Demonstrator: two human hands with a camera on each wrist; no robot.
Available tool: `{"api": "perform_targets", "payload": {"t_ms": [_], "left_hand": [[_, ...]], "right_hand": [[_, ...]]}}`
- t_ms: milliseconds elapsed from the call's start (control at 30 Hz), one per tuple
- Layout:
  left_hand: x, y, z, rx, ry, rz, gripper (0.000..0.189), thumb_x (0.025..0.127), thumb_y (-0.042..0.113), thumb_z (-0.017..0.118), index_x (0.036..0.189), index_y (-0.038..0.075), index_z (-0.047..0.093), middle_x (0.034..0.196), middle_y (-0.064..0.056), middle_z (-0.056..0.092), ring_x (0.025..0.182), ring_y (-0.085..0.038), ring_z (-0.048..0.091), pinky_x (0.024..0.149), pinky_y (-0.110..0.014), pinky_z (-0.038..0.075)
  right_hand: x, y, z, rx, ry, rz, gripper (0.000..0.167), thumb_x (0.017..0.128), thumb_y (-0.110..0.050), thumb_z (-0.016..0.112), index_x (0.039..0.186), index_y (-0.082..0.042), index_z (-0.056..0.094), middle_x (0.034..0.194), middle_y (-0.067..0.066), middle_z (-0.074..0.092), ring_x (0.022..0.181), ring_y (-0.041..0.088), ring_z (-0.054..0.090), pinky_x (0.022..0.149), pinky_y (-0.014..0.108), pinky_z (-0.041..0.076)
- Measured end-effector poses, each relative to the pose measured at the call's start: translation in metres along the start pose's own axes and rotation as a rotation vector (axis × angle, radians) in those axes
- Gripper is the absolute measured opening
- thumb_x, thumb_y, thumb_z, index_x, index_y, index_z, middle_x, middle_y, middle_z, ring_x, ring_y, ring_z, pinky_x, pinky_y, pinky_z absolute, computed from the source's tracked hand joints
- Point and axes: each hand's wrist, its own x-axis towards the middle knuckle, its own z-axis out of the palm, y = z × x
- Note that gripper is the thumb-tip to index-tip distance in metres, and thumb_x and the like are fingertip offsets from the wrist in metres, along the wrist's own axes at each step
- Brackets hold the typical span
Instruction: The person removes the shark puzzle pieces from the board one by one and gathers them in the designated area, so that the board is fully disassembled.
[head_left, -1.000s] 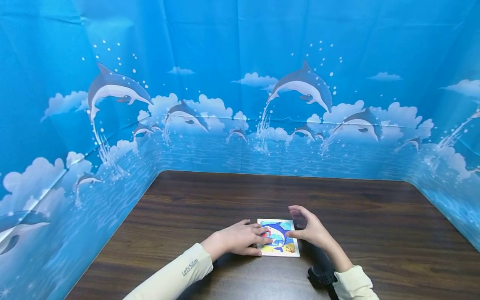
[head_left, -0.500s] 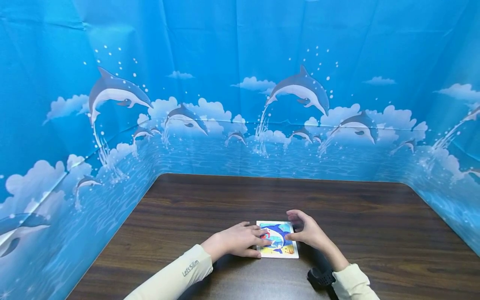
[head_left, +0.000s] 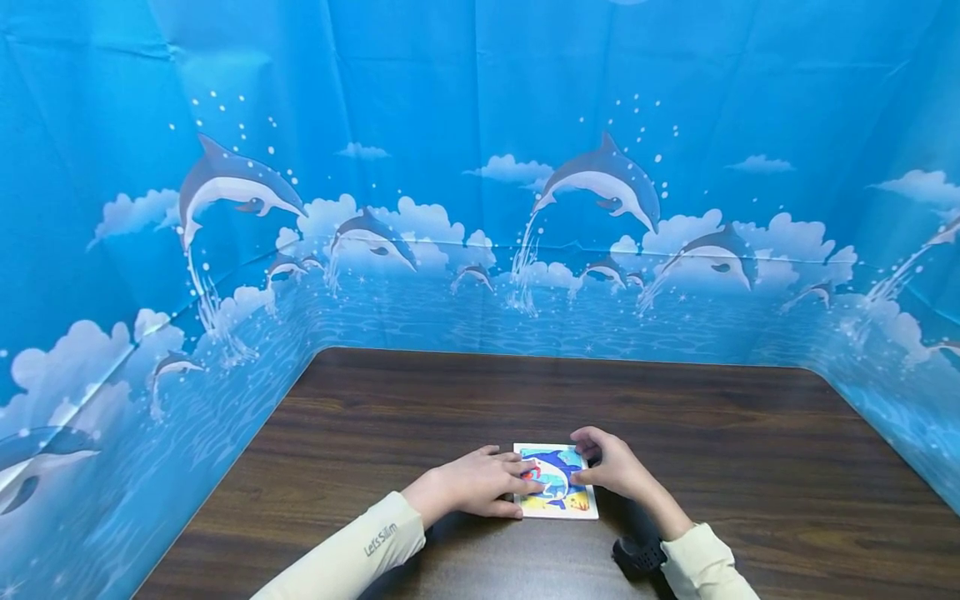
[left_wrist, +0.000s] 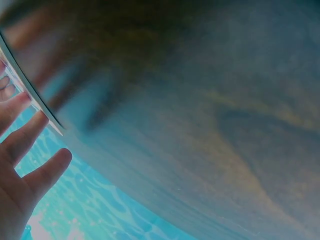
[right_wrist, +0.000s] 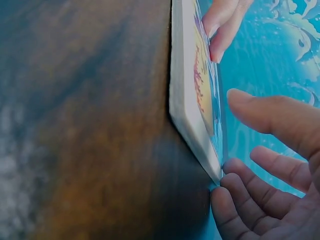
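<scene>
A small square picture puzzle (head_left: 557, 502) with a white rim lies flat on the table. It shows a blue dolphin, a red shape and yellow sand. My left hand (head_left: 480, 483) lies across its left side, fingers spread and straight over the picture; the left wrist view shows the fingers (left_wrist: 34, 131) at the board's edge. At the right side is my right hand (head_left: 618, 468), its thumb above the picture. From the right wrist, the loosely bent fingers (right_wrist: 232, 200) show right at the board's corner, while the thumb (right_wrist: 260, 110) stands apart from the surface.
The dark wood-grain table (head_left: 420, 400) runs back to a blue curtain (head_left: 420, 317) printed with jumping dolphins and clouds, which encloses it at the back and sides. A black device (head_left: 637, 554) is strapped at the right wrist, below the hand.
My right hand has come slightly nearer, its index finger closing in on the board's upper right corner. The left hand keeps its place. The head view has shifted a little.
</scene>
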Motion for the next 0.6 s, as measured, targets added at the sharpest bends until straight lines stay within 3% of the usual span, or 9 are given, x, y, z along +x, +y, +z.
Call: {"api": "perform_targets", "payload": {"t_ms": [267,600], "left_hand": [[-0.0004,0.0005,0.0010,0.011,0.006,0.004,0.049,0.095,0.049,0.044,0.142,0.036,0.039,0.148,0.002,0.040,0.136,-0.017,0.040,0.106,-0.048,0.038],[0.0001,0.0001,0.0004,0.011,-0.008,-0.012,0.050,0.095,0.051,0.044,0.143,0.037,0.037,0.149,0.005,0.039,0.137,-0.016,0.039,0.108,-0.049,0.035]], "right_hand": [[0.0025,-0.0032,0.0024,-0.062,-0.011,0.041,0.045,0.068,-0.006,0.082,0.108,-0.002,0.061,0.096,0.006,0.062,0.089,0.018,0.058,0.079,0.038,0.050],[0.0054,-0.0056,0.0053,-0.156,-0.021,-0.010,0.043,0.069,-0.008,0.082,0.107,-0.003,0.063,0.098,0.007,0.060,0.083,0.017,0.052,0.073,0.035,0.048]]}}
